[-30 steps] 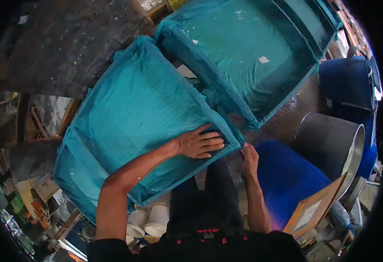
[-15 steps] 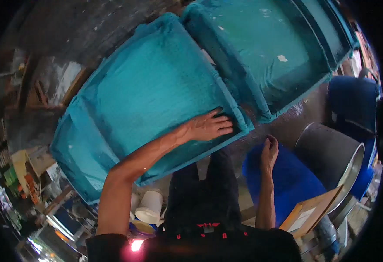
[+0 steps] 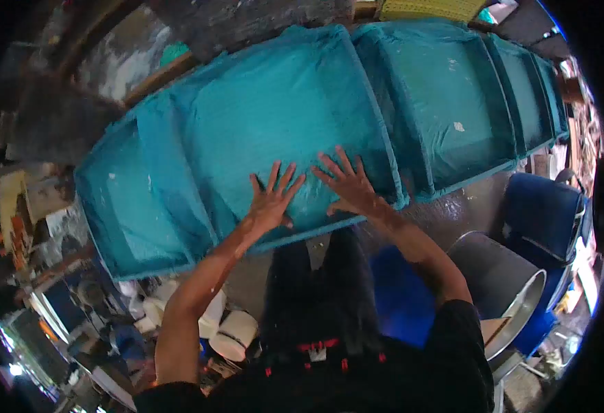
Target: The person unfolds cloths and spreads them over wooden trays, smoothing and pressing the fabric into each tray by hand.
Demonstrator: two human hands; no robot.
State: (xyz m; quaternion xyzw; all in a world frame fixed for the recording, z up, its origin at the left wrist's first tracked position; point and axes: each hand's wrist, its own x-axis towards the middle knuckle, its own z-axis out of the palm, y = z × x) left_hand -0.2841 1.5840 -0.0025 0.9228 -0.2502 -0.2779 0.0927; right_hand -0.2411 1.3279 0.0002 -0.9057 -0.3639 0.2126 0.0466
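Both hands are over a shallow tray lined with teal mesh-like cloth, its raised rim wrapped in the same material. My left hand is spread flat near the tray's near side, palm down. Close beside it to the right, my right hand also has its fingers spread, near the tray's right corner. Neither hand holds anything. Whether the palms press on the cloth or hover just above it, I cannot tell. A second teal cloth tray adjoins on the right, with a small pale scrap on it.
Another teal section lies to the left. At the lower right are a blue barrel, a large metal pot and a dark blue container. White buckets stand by my legs, with clutter at the left.
My right hand has come up from beside the blue barrel onto the tray area. My left hand has shifted left and its fingers have spread. The view has turned, showing the trays more level.
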